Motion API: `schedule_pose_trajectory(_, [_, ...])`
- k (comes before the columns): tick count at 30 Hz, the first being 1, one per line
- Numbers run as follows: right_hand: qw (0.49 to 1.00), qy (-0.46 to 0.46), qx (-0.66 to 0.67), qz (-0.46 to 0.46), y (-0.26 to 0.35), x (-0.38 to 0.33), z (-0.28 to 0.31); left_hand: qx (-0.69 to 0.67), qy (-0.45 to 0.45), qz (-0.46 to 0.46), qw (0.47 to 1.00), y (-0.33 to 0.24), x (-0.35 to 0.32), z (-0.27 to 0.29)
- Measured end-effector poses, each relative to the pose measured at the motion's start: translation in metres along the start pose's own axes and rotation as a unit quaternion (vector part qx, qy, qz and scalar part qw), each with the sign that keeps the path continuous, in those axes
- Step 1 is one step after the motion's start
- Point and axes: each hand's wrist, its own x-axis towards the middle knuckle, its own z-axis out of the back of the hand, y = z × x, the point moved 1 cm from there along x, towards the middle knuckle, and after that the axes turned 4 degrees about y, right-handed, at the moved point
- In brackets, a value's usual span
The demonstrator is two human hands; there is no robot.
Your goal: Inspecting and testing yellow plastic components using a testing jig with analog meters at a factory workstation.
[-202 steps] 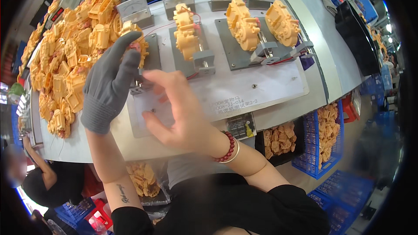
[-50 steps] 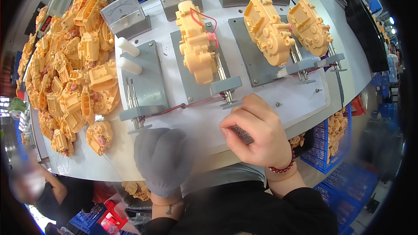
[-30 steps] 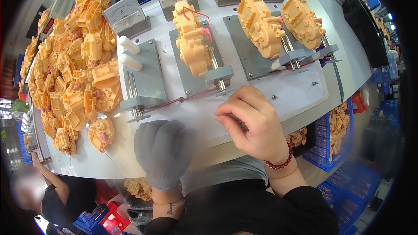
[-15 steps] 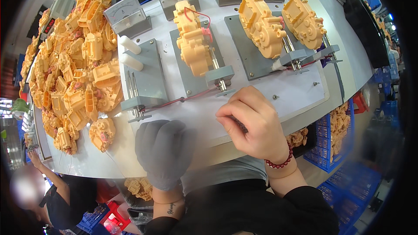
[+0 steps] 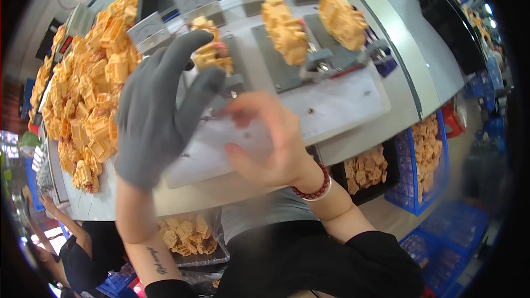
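Grey-gloved, my left hand (image 5: 157, 116) shows thumb and forefinger apart beside a pale-orange gearbox housing (image 5: 222, 60), contact unclear; rightward, my bare right hand (image 5: 273, 146) curves, fingertips parted.

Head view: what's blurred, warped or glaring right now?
In the head view, the right hand is blurred, most at its fingers, and the mounted yellow housings look soft; same view, the table edge curves from fisheye distortion, corners go black, and small lights at upper right glare white.
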Motion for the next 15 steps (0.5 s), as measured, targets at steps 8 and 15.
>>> schedule_pose_trajectory(8, [0.993, -0.059, 0.060, 0.086, -0.002, 0.001, -0.013, 0.207, 0.004, -0.051, 0.977, 0.099, 0.058, 0.070])
schedule_pose_trajectory(15, [0.992, -0.059, 0.057, 0.095, -0.010, -0.007, -0.008, 0.250, 0.159, -0.350, 0.888, 0.051, 0.049, -0.004])
